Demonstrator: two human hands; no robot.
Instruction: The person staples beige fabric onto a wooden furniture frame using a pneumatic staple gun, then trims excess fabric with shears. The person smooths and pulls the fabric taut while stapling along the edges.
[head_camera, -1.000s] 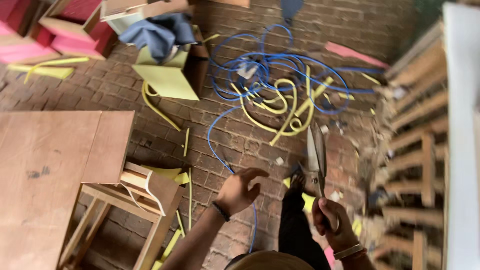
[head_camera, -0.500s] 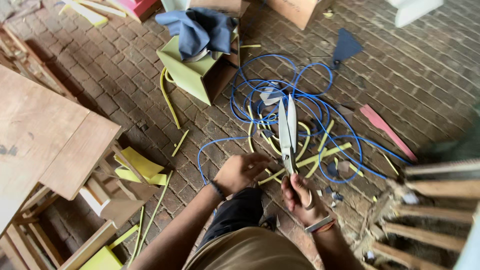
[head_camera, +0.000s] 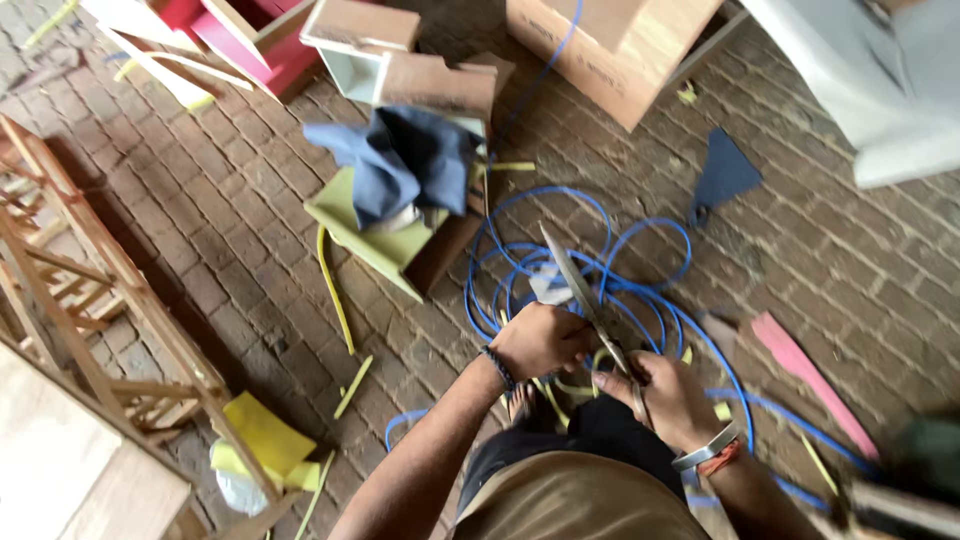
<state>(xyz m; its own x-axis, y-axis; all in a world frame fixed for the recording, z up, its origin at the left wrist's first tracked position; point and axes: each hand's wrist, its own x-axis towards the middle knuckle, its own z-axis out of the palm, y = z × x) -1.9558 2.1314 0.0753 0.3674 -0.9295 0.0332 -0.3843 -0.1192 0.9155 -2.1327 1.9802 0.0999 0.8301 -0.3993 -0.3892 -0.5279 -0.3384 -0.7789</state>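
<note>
Lower centre of the frame — right hand (head_camera: 672, 398) grips long metal shears (head_camera: 590, 300); left hand (head_camera: 540, 340) closed on their blades, over coiled blue hose (head_camera: 640, 290).

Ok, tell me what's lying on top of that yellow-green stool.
A crumpled blue cloth lies heaped on the yellow-green stool, with a bit of pale material showing under its lower edge. Most of the seat beneath the cloth is covered, so anything else there cannot be seen.
</note>
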